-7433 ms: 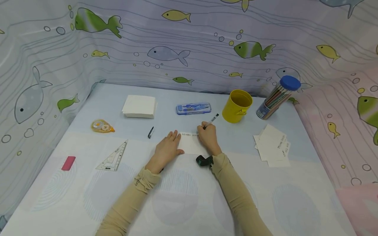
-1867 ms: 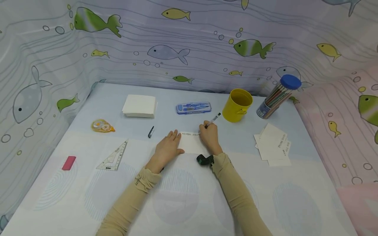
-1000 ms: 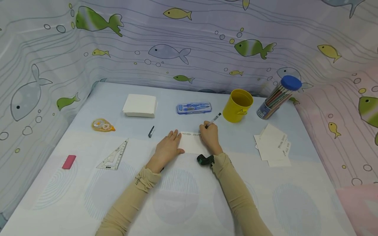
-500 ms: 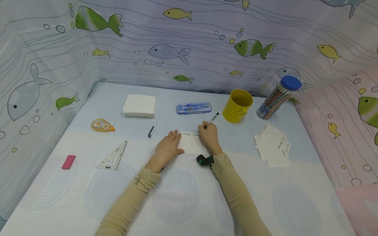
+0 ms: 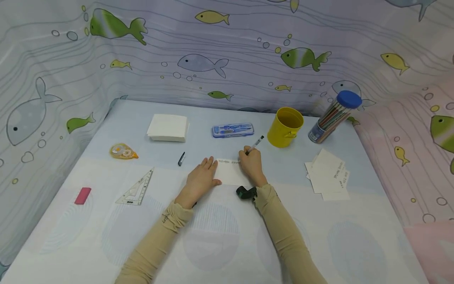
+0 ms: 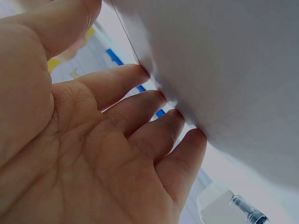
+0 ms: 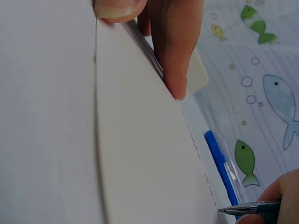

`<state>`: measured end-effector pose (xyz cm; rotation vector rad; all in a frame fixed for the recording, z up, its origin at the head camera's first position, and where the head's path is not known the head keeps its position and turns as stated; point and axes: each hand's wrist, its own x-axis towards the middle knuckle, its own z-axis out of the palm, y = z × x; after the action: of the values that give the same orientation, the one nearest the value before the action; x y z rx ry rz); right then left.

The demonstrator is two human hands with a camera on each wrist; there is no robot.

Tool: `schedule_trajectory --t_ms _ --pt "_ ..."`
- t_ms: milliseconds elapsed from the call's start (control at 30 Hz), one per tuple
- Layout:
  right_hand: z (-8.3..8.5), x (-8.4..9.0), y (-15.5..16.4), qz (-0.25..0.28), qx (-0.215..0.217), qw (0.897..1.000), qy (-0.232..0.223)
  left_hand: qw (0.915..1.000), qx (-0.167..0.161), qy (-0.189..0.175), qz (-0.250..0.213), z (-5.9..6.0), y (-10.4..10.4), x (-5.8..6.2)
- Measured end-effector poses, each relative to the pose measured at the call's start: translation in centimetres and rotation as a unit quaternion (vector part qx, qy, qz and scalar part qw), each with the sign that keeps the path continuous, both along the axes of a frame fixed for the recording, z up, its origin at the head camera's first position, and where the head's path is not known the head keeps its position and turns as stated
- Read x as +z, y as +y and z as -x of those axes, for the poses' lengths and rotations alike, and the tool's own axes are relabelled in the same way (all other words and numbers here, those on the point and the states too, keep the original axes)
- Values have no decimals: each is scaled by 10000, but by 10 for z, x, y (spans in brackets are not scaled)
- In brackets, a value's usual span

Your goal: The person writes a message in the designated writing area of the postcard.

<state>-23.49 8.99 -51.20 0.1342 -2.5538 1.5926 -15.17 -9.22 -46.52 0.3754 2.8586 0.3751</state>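
A white card [image 5: 228, 174] lies mid-table with a row of small handwriting along its far edge. My left hand [image 5: 201, 178] lies flat at the card's left side; in the left wrist view its fingertips [image 6: 198, 135] press the surface. Between thumb and fingers, my right hand [image 5: 252, 165] grips a pen [image 5: 256, 143] with a clear barrel and dark end. In the right wrist view the pen's tip is right at the end of the written row. The black pen cap [image 5: 181, 159] lies left of the card, beyond the left hand.
Beyond the hands stand a stack of blank cards [image 5: 167, 127], a blue geometry set case [image 5: 232, 130], a yellow mug [image 5: 283, 132] and a blue-lidded pencil jar [image 5: 333, 118]. Written cards [image 5: 326, 173] lie right. Left are correction tape [image 5: 122, 151], a set square [image 5: 136, 189] and a pink eraser [image 5: 83, 195].
The row of writing has grown slightly to the right, and the right hand has shifted a little with the pen, whose tilt varies. The left hand stays in place.
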Motion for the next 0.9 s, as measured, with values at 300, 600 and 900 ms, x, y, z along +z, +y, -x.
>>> schedule_trajectory --t_ms 300,600,900 --pt "0 1 0 -68 117 9999 25 10000 -5 14 -24 0 0 3" --pt "-3 3 1 405 -120 9991 -68 10000 -24 60 -36 0 0 0" --pt "-2 2 -1 27 -52 10000 -75 10000 -26 68 -11 0 0 1"
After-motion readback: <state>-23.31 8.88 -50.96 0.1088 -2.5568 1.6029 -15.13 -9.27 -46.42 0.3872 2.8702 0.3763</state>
